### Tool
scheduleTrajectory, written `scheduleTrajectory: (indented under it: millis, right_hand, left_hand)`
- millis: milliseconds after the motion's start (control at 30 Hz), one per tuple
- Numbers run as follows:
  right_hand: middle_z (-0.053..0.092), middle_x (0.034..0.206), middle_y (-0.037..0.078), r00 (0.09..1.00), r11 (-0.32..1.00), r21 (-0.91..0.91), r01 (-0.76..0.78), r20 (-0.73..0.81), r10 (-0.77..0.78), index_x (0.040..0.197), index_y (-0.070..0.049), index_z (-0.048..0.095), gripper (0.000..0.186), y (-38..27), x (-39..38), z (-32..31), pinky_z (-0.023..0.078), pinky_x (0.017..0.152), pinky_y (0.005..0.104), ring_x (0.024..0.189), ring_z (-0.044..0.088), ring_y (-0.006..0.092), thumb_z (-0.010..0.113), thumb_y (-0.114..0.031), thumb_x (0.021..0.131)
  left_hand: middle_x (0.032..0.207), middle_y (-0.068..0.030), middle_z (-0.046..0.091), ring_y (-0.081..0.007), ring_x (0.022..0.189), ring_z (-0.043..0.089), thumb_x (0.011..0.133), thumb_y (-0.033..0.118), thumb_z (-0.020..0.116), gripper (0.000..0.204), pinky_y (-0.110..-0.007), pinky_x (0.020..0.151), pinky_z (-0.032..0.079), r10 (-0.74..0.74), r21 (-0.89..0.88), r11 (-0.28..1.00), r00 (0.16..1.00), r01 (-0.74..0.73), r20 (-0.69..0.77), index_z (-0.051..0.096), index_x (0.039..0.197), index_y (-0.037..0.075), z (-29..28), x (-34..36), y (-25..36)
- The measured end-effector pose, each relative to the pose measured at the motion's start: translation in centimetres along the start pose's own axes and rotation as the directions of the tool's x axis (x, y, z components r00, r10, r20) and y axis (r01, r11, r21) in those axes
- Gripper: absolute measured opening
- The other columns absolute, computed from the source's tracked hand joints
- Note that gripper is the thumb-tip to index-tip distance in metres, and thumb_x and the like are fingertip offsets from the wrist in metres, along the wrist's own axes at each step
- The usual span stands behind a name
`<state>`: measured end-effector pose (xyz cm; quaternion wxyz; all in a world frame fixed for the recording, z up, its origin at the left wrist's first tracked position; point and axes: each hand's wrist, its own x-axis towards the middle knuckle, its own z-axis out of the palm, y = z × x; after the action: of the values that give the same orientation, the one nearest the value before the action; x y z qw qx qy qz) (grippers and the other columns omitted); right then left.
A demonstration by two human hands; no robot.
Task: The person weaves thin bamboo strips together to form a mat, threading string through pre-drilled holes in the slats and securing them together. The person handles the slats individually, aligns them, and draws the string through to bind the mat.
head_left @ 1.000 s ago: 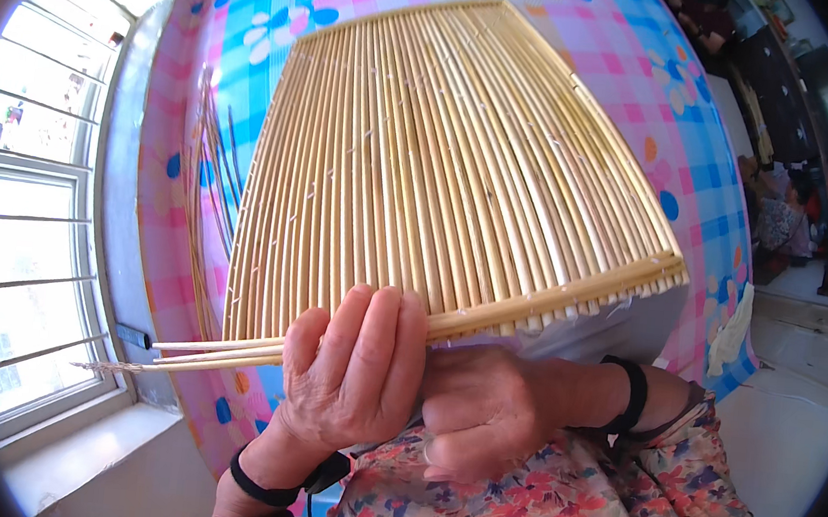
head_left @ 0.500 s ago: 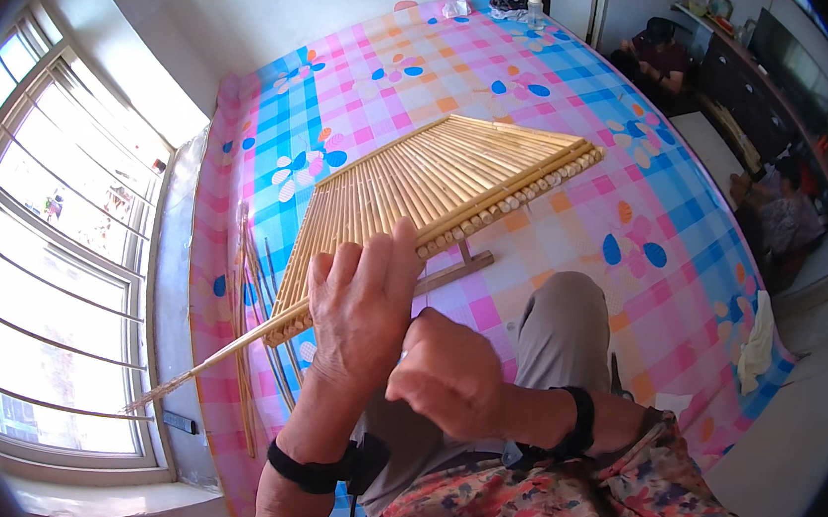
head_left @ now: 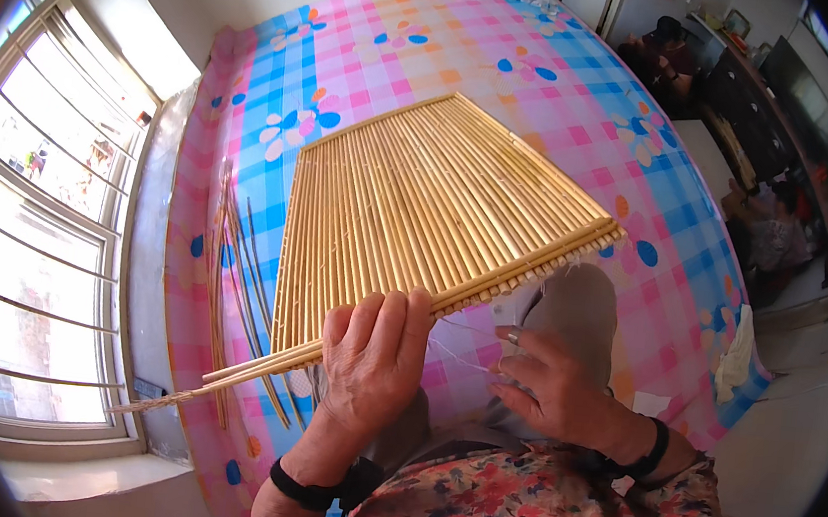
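Observation:
A flat panel of slim golden stalks (head_left: 409, 208), laid side by side with a double stalk border, rises tilted in front of me. My left hand (head_left: 374, 359) is closed round its near edge, knuckles up. Long border stalks (head_left: 244, 372) stick out left past that hand, one ending in a frayed tip. Just below the near edge, my right hand (head_left: 561, 387) has its fingers curled and partly apart. Fine white thread (head_left: 459, 356) runs from the panel's underside to these fingers. A metal ring (head_left: 513, 337) sits on one finger.
Loose thin stalks (head_left: 231, 291) lie left on the checked, flowered sheet (head_left: 373, 65). A barred window (head_left: 36, 252) stands at the left. My bent knee (head_left: 573, 314) is under the panel's right corner. Two people sit at the far right; a white cloth (head_left: 734, 354) lies by the sheet's edge.
The panel has swung nearer and shows more of its face. My right hand has moved right, away from my left hand, and its fist has loosened. My left hand keeps its hold.

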<state>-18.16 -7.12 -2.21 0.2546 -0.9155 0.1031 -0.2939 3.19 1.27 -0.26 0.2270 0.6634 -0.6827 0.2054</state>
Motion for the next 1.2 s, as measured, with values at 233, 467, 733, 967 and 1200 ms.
scheduleTrajectory:
  millis: [233, 467, 733, 967, 1200]
  right_hand:
    - [0.057, 0.125, 0.011, 0.591, -0.040, 0.762, -0.646, 0.533, 0.605, 0.128, 0.001, 0.052, 0.050, 0.4, 0.2, 1.9, 0.044, 0.098, 0.0339, 0.115, 0.055, 0.0215, 0.068, -0.027, 0.091]
    - [0.063, 0.116, 0.004, 0.576, -0.276, 0.803, -0.528, 0.578, 0.578, 0.125, -0.004, 0.058, 0.043, 0.3, -1.2, 2.3, 0.046, 0.097, 0.0319, 0.110, 0.057, 0.0169, 0.073, -0.016, 0.086]
    - [0.068, 0.094, 0.003, 0.520, -0.214, 0.630, -0.746, 0.752, 0.405, 0.104, -0.005, 0.066, 0.023, 0.7, -1.2, 0.8, 0.052, 0.077, 0.0271, 0.088, 0.063, 0.0133, 0.075, -0.012, 0.084]
    - [0.068, 0.090, 0.001, 0.591, 0.009, 0.624, -0.781, 0.735, 0.332, 0.104, -0.006, 0.069, 0.025, 1.5, -0.6, 0.8, 0.053, 0.075, 0.0261, 0.084, 0.064, 0.0127, 0.077, -0.016, 0.083]
    - [0.070, 0.099, 0.003, 0.493, -0.136, 0.579, -0.804, 0.776, 0.393, 0.111, -0.006, 0.067, 0.030, 0.9, -0.2, 0.8, 0.053, 0.082, 0.0285, 0.093, 0.064, 0.0143, 0.076, -0.017, 0.084]
  left_hand:
    - [0.097, -0.0072, 0.060, -0.0197, 0.090, 0.061, 0.080, 0.010, 0.067, 0.029, -0.034, 0.070, 0.045, 0.098, -0.065, 0.994, 0.992, -0.093, 0.081, 0.065, 0.107, 0.000, -0.6, -4.5, 0.7]
    - [0.099, -0.0083, 0.060, -0.0205, 0.092, 0.061, 0.086, 0.011, 0.065, 0.022, -0.033, 0.070, 0.043, 0.120, -0.054, 0.992, 0.982, -0.113, 0.149, 0.069, 0.107, 0.004, -2.6, -5.9, 0.1]
    - [0.096, -0.0028, 0.056, -0.0169, 0.088, 0.059, 0.089, 0.020, 0.062, 0.019, -0.030, 0.071, 0.041, 0.184, -0.079, 0.982, 0.969, -0.173, 0.164, 0.069, 0.105, 0.011, -3.4, -6.2, -1.0]
    - [0.096, -0.0021, 0.055, -0.0159, 0.091, 0.057, 0.090, 0.022, 0.060, 0.021, -0.031, 0.074, 0.040, 0.199, -0.079, 0.979, 0.952, -0.186, 0.232, 0.066, 0.108, 0.013, -3.9, -6.0, -1.5]
    - [0.101, -0.0038, 0.058, -0.0179, 0.093, 0.060, 0.091, 0.020, 0.059, 0.020, -0.033, 0.079, 0.042, 0.151, -0.055, 0.988, 0.958, -0.142, 0.243, 0.068, 0.108, 0.012, -4.1, -5.9, -1.2]
